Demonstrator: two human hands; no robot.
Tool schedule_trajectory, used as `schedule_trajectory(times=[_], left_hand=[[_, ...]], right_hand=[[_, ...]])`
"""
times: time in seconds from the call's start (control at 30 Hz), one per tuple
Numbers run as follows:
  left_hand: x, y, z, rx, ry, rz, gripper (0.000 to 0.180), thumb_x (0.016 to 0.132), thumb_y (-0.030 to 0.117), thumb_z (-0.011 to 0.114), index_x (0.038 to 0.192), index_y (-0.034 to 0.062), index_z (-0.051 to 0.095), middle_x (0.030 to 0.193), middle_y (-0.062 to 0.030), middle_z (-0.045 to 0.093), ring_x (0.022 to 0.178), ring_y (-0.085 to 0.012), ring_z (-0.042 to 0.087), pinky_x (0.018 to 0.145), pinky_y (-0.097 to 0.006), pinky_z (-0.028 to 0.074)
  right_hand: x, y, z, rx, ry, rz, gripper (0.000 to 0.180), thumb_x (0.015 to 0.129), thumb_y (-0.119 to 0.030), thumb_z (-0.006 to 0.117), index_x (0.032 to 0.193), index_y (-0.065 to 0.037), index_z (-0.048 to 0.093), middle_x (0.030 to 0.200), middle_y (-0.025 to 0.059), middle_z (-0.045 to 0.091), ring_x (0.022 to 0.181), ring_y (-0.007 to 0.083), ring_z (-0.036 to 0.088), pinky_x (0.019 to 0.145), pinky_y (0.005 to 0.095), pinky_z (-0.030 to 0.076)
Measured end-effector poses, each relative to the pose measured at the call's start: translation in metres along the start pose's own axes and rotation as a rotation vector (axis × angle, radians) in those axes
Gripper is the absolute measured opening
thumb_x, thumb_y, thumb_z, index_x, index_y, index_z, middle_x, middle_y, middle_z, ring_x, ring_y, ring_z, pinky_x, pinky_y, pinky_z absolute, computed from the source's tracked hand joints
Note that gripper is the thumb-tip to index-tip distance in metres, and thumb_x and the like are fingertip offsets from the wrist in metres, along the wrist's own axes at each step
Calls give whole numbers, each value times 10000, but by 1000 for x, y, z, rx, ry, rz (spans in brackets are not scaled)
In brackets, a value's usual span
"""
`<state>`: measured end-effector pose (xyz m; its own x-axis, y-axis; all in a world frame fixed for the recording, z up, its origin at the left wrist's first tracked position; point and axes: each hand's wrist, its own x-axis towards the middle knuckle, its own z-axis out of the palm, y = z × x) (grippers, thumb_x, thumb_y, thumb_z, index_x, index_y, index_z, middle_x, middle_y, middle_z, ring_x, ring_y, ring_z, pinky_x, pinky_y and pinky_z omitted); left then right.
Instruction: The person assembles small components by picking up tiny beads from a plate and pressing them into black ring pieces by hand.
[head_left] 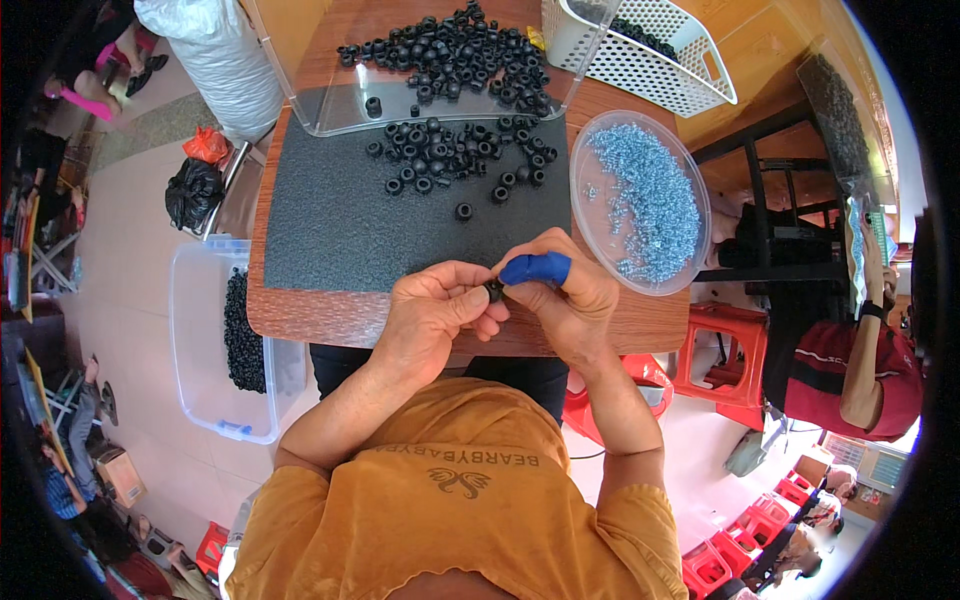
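Note:
Over the near edge of the table, my left hand (440, 308) pinches a small black plastic part (493, 290) between thumb and fingers. My right hand (570, 300) meets it from the right, thumb and forefinger closed together at the part; anything between those fingertips is too small to make out. A blue cover (535, 268) wraps the right forefinger. Beyond the hands, several loose black round parts (435, 150) with holes lie on a dark grey mat (340, 220). To the right, a round clear tray (590, 240) holds many tiny light-blue pieces (655, 200).
A clear-walled bin (300, 115) with more black parts stands at the far side. Behind right is a white perforated basket (690, 90). A clear tub (190, 350) of black pieces sits lower left. Red stools (725, 350) and another person's arm (865, 350) are at right.

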<state>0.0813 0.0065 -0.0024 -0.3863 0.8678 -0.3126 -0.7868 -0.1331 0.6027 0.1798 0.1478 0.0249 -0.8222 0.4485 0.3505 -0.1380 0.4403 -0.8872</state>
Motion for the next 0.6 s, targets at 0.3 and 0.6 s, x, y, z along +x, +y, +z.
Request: schedule_trajectory(times=[0.3,0.6], left_hand=[[-3,-3,4,64,86,18,203,881,44,596,1061,-48,572,839,-154,667,684,-165,625,639,-258,518],[-2,-3,2,31,72,-8,186,884,37,587,1052,-39,579,851,-152,667,700,-166,628,650,-259,520]], right_hand=[[-1,0,3,-25,-19,-8,177,702,48,687,857,-29,657,841,59,650,770,208,590,664,295,483],[0,4,3,-46,-22,-66,177,685,37,694,844,-33,658,845,65,652,765,223,589,661,309,483]])
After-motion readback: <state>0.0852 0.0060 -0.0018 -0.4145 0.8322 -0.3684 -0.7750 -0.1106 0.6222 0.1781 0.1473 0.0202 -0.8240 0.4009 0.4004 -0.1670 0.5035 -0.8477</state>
